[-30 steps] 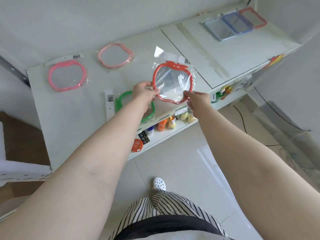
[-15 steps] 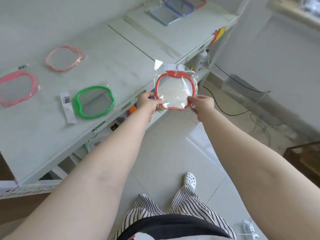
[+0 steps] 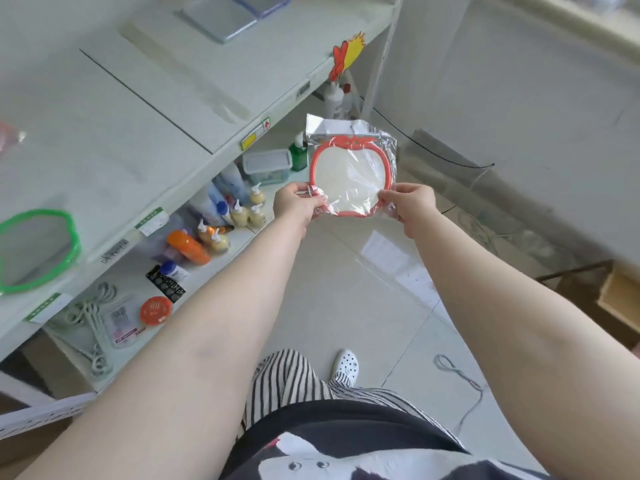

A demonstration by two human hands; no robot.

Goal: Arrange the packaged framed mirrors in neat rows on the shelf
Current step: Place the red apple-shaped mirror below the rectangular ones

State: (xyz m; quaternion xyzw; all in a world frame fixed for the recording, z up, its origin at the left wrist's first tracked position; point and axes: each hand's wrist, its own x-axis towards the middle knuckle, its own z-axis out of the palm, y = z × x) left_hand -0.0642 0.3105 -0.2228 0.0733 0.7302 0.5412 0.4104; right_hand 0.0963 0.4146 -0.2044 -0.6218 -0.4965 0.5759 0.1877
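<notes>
Mirror in hand: red apple-shaped mirror [image 3: 351,178] sealed in a clear crinkled plastic bag; we see an orange-red frame with a leaf-and-stem shape at its top edge and a pale, glary face inside; a white header flap with a barcode strip folds over the top of the bag
Where it is: held up in the air in front of us, over the tiled floor [image 3: 346,289] and off the front edge of the top shelf [image 3: 145,109], touching no shelf
Left hand [image 3: 299,204]: closed on the lower left of the frame; thumb on the face side, fingers curled behind the bag
Right hand [image 3: 410,204]: closed on the lower right of the frame, pinching frame and loose plastic together; thumb in front
Tilt: we hold it roughly upright, its face turned towards us, leaf end uppermost
Other mirrors: green-framed mirror [image 3: 36,251] lies flat near the front left of the top shelf; two rectangular mirrors [image 3: 225,15], grey and blue, lie overlapping at the far end, partly cut off by the edge of view
Lower shelf [image 3: 239,237]: small pump bottles [image 3: 242,213], an orange bottle [image 3: 188,247] lying on its side, a clear lidded box [image 3: 266,166], a round orange tin [image 3: 156,310] and a coil of pale cord [image 3: 93,327]
Shelf edge: yellow and red price tag [image 3: 348,53] sticks up near the far corner
</notes>
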